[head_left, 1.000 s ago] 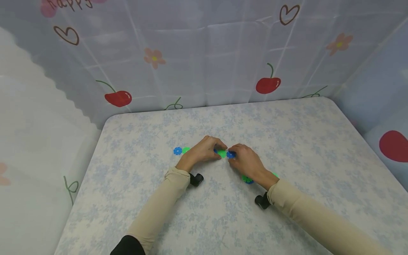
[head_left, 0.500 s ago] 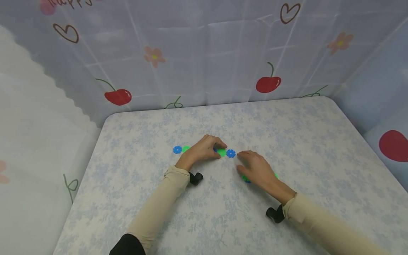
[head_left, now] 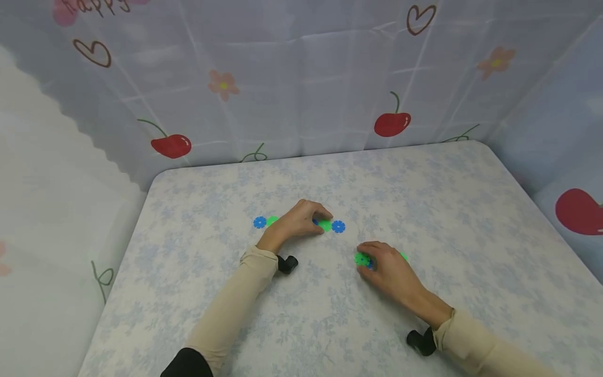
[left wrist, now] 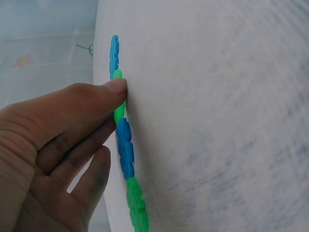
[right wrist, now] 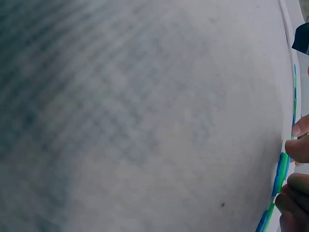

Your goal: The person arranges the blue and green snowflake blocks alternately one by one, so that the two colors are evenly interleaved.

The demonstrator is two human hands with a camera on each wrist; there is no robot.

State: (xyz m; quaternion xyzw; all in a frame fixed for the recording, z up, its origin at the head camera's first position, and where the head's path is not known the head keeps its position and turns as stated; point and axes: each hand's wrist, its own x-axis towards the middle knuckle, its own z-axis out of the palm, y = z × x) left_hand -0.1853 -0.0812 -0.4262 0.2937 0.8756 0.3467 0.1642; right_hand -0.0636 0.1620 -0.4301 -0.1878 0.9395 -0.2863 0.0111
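Note:
A row of blue and green notched plastic discs runs across the table, with a blue disc [head_left: 260,222] at its left end and another blue disc [head_left: 338,226] at its right end. My left hand [head_left: 298,220] reaches over the row and hides its middle. In the left wrist view, that thumb and fingers pinch a green disc [left wrist: 119,112] linked between blue ones. To the right and nearer, my right hand [head_left: 388,272] has its thumb and fingertips on opposite edges of a green disc [head_left: 362,259]. A blue disc [head_left: 370,264] shows partly behind that green disc.
Another green disc [head_left: 404,256] peeks out behind the right hand. Stacked blue and green discs [right wrist: 264,220] appear low in the right wrist view. The patterned tablecloth [head_left: 226,314] spreads around both arms, and a printed curtain [head_left: 301,78] hangs along the back.
My right hand has left the blue disc at the row's right end and moved nearer and right, to the loose discs, where its fingers have closed in. The left hand has stayed put.

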